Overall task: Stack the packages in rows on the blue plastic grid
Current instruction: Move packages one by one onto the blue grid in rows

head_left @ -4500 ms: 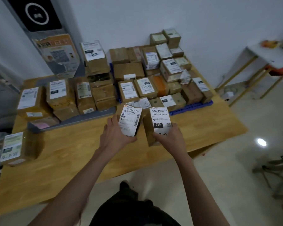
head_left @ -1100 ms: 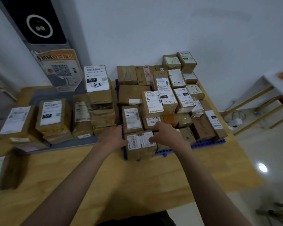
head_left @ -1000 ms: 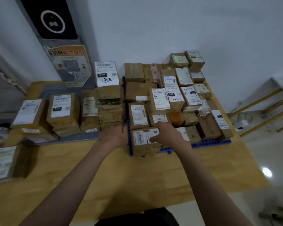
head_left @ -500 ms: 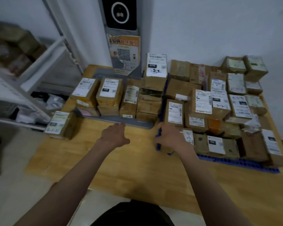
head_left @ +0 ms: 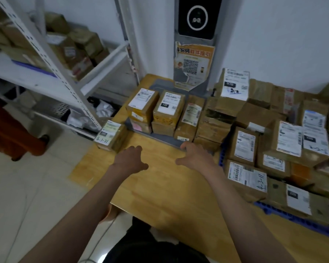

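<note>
**Both hands empty over the wooden table**

Head view: both forearms reach forward from the bottom of the frame, side by side, palms down over the bare wooden table (head_left: 160, 186). The left hand (head_left: 130, 159) hangs with its fingers loosely spread and slightly bent, grasping nothing, just short of a lone box (head_left: 111, 134) at the table's left edge, label up, handwriting on it. The right hand (head_left: 195, 158) is spread too, fingers relaxed, thumb pointing inward, fingertips at the front edge of a grey tray (head_left: 160, 138); it holds nothing either. On that tray, stacked boxes (head_left: 168, 112) stand in a short row, white labels facing up. To the right, the blue plastic grid (head_left: 296, 219) shows as a strip along the near edge and a sliver beside the right hand, and it is packed with packages (head_left: 247, 179) in rows, some two high. Behind the tray, a poster with a code (head_left: 193, 66) leans against the wall. At far left, a white shelf rack (head_left: 51, 73) carries more boxes.
</note>
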